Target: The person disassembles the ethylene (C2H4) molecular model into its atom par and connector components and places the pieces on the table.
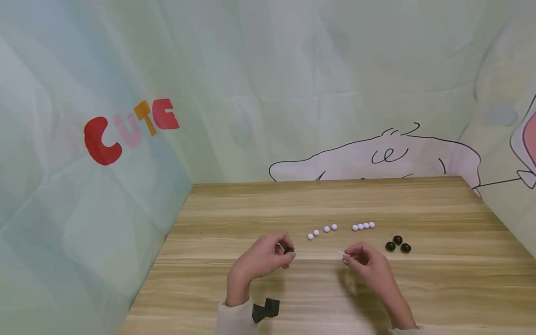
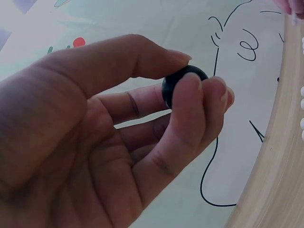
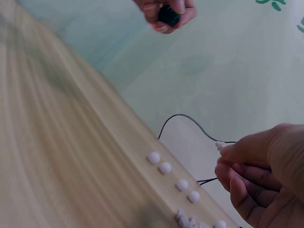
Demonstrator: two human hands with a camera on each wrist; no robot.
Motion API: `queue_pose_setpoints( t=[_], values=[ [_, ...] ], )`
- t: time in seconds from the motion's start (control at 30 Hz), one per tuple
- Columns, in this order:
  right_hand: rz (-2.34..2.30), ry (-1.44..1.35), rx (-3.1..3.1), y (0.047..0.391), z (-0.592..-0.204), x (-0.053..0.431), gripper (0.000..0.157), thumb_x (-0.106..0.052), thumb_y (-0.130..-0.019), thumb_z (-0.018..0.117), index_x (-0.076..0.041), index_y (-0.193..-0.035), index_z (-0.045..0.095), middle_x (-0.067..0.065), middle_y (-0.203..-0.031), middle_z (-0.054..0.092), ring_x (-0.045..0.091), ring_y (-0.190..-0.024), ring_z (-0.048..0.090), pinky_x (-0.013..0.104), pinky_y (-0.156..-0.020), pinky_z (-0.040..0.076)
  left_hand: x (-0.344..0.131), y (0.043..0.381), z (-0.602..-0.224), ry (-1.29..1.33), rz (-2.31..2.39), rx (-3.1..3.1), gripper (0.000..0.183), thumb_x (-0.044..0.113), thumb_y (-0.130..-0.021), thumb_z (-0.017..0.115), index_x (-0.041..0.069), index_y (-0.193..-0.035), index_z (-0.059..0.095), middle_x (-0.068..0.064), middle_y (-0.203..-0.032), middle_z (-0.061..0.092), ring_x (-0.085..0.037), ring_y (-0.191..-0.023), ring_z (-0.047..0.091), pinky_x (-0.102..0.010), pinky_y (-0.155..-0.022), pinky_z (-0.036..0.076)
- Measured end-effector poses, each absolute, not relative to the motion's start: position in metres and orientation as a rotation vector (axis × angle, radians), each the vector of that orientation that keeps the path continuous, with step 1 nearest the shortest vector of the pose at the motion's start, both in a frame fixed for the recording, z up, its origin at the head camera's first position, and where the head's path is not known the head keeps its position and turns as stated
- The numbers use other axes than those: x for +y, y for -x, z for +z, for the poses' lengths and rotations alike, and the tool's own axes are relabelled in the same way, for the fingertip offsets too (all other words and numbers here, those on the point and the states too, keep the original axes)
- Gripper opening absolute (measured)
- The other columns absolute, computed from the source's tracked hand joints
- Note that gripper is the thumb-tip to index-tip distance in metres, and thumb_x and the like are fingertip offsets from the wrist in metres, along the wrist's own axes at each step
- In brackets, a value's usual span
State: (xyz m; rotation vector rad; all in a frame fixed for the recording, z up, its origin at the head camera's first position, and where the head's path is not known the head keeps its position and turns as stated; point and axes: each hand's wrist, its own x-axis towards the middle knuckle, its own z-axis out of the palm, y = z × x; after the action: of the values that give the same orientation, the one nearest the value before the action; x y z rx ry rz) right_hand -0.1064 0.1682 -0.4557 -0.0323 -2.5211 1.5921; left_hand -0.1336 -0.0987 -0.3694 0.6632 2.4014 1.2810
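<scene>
My left hand (image 1: 260, 257) pinches a round black bead (image 2: 183, 81) between thumb and fingertips, raised over the table. To its right, my right hand (image 1: 371, 269) pinches a thin white cord (image 3: 220, 146); only a short tip stands out past the thumb. The two hands are apart, and bead and cord do not touch. A lumpy whitish bundle (image 3: 187, 220) shows low in the right wrist view; whether it belongs to the cord I cannot tell. Beyond the hands lie small white beads (image 1: 326, 229) in two short rows. Three black beads (image 1: 398, 240) sit close together at the right.
The wooden table (image 1: 234, 209) carries all the beads. A printed cloth (image 1: 335, 93) hangs behind it and along its sides. A small black block (image 1: 272, 307) is by my left sleeve (image 1: 236, 318).
</scene>
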Motion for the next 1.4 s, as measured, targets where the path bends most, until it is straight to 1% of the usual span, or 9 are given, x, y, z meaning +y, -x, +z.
queue_pose_setpoints(
  t=[0.17, 0.37, 0.53, 0.7, 0.87, 1.1, 1.2, 1.4],
  values=[
    [1.431, 0.093, -2.630, 0.103, -0.466, 0.168, 0.010, -0.007, -0.080, 0.075, -0.008, -0.084, 0.066, 0.003, -0.082, 0.069, 0.002, -0.070, 0.058, 0.019, -0.066, 0.050, -0.097, 0.133, -0.369, -0.658, 1.290, 2.387, 0.008, 0.010, -0.091, 0.060, 0.005, -0.097, 0.059, -0.003, -0.084, 0.064, -0.009, -0.067, 0.062, -0.023, -0.058, 0.047],
    [1.363, 0.145, -2.726, 0.100, -0.472, 0.170, 0.011, -0.007, -0.080, 0.074, -0.008, -0.085, 0.064, 0.001, -0.077, 0.066, 0.007, -0.068, 0.055, 0.020, -0.063, 0.046, -0.096, 0.132, -0.369, -0.668, 1.293, 2.387, 0.008, 0.010, -0.090, 0.059, 0.006, -0.097, 0.059, -0.002, -0.084, 0.064, -0.010, -0.067, 0.062, -0.023, -0.058, 0.047],
    [1.329, 0.185, -2.797, 0.100, -0.477, 0.169, 0.012, -0.012, -0.080, 0.074, -0.009, -0.085, 0.064, 0.000, -0.074, 0.064, 0.009, -0.066, 0.053, 0.021, -0.059, 0.044, -0.095, 0.132, -0.370, -0.683, 1.287, 2.398, 0.007, 0.011, -0.090, 0.060, 0.006, -0.096, 0.059, -0.002, -0.085, 0.064, -0.010, -0.067, 0.062, -0.024, -0.059, 0.048],
    [1.283, 0.167, -2.837, 0.103, -0.481, 0.169, 0.010, -0.010, -0.080, 0.074, -0.009, -0.082, 0.064, -0.001, -0.071, 0.060, 0.011, -0.064, 0.050, 0.022, -0.054, 0.040, -0.094, 0.132, -0.370, -0.691, 1.271, 2.409, 0.007, 0.012, -0.091, 0.060, 0.008, -0.096, 0.059, -0.004, -0.084, 0.065, -0.010, -0.067, 0.062, -0.024, -0.060, 0.049],
    [1.184, 0.143, -2.866, 0.103, -0.483, 0.168, 0.011, -0.010, -0.079, 0.074, -0.012, -0.080, 0.064, -0.003, -0.071, 0.061, 0.010, -0.065, 0.051, 0.026, -0.059, 0.040, -0.094, 0.132, -0.370, -0.692, 1.269, 2.410, 0.006, 0.013, -0.090, 0.060, 0.009, -0.095, 0.059, -0.002, -0.083, 0.065, -0.010, -0.067, 0.062, -0.024, -0.059, 0.048],
    [1.068, 0.116, -2.874, 0.104, -0.485, 0.166, 0.012, -0.013, -0.078, 0.075, -0.017, -0.078, 0.064, -0.003, -0.076, 0.066, 0.010, -0.069, 0.056, 0.032, -0.066, 0.044, -0.093, 0.133, -0.371, -0.711, 1.269, 2.409, 0.005, 0.012, -0.091, 0.061, 0.009, -0.094, 0.059, 0.000, -0.083, 0.064, -0.009, -0.067, 0.062, -0.023, -0.060, 0.048],
    [1.043, 0.113, -2.868, 0.104, -0.486, 0.166, 0.013, -0.013, -0.078, 0.075, -0.018, -0.077, 0.064, -0.003, -0.077, 0.067, 0.010, -0.071, 0.057, 0.033, -0.066, 0.045, -0.092, 0.133, -0.371, -0.714, 1.275, 2.404, 0.005, 0.013, -0.091, 0.061, 0.009, -0.094, 0.059, 0.000, -0.083, 0.064, -0.009, -0.067, 0.062, -0.024, -0.060, 0.048],
    [0.998, 0.114, -2.866, 0.104, -0.488, 0.166, 0.012, -0.013, -0.078, 0.075, -0.017, -0.078, 0.063, -0.004, -0.075, 0.064, 0.010, -0.068, 0.055, 0.033, -0.064, 0.043, -0.092, 0.133, -0.370, -0.720, 1.279, 2.403, 0.005, 0.012, -0.091, 0.061, 0.009, -0.093, 0.059, -0.001, -0.084, 0.065, -0.009, -0.067, 0.062, -0.024, -0.061, 0.050]
  ],
)
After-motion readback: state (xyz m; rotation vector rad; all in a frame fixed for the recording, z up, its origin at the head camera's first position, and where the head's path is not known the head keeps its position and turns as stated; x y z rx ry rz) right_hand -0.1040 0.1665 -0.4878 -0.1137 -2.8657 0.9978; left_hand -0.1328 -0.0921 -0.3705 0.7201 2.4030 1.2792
